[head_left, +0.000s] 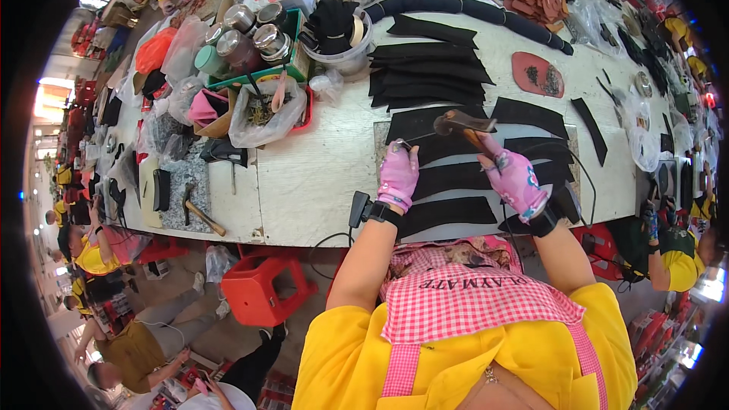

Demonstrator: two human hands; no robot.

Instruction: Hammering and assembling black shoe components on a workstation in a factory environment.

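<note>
My right hand, in a pink fingerless glove, is closed round the wooden handle of a hammer. The hammer's dark head is raised over the black cut pieces. To its left, my left hand, gloved the same way, has its fingers pinched together at a thin, dark tool whose kind I cannot make out. Beneath both hands, curved black pieces lie in rows on a pale board. Beyond them is a stack of similar black pieces.
A red pad with small dark bits lies at the back right. Far left, another hammer rests on a stone slab. Flasks fill a green crate beside a clear tub. A red stool stands below the table edge.
</note>
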